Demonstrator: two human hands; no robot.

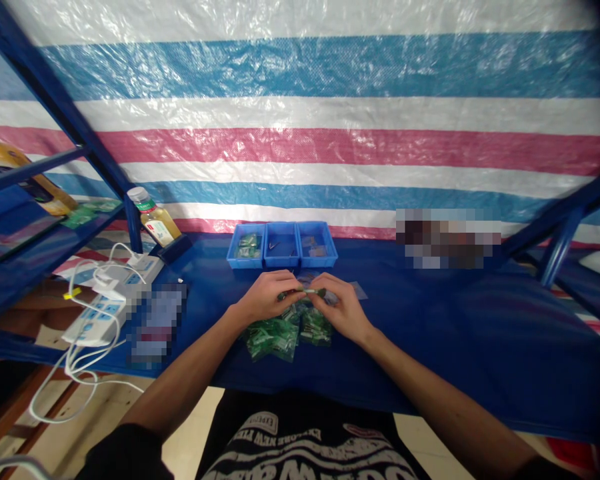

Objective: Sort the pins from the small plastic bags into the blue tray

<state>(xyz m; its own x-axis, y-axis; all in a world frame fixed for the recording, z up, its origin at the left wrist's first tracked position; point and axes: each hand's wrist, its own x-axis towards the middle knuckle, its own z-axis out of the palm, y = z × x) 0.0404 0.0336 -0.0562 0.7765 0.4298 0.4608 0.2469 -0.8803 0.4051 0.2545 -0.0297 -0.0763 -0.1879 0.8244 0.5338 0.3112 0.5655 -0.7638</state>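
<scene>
My left hand (271, 293) and my right hand (344, 308) meet above the blue table (430, 333). Between their fingertips they pinch a small green plastic packet (308, 291), seen nearly edge-on; both hands are closed on it. Just below the hands lies a loose pile of similar green packets (273, 339), with more packets (315, 327) under my right hand. A clear plastic bag (359, 291) shows flat beside my right knuckles. What the packets contain is too small to make out.
Behind the hands stand three joined blue bins: the left bin (233, 248) holds green packets, the middle bin (281, 227) a few small dark pieces, the right bin (333, 250) clear bags. At left are a drink bottle (155, 218), a power strip (97, 321) with cables, and a blurred phone-like shape.
</scene>
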